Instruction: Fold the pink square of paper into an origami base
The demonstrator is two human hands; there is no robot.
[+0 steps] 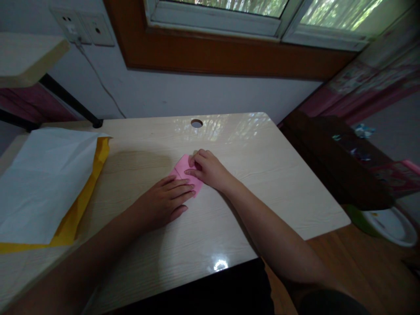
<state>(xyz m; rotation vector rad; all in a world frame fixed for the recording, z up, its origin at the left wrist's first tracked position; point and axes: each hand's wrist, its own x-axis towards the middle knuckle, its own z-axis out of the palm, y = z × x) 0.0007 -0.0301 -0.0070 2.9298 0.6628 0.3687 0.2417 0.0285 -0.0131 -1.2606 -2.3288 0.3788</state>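
Pink paper (182, 168) — seemingly unprinted — under both hands

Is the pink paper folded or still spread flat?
Folded: the pink paper shows creased angled edges, pressed on the desk under the left hand and right hand.

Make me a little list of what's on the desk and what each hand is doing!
left hand: flat, fingers pressing on the pink paper
right hand: fingertips pressing the pink paper's upper part
pink paper: small folded piece, mid-desk
desk: pale wood, round hole near the back edge
white sheet: left side, lying on a yellow sheet
wall: sockets with a cord
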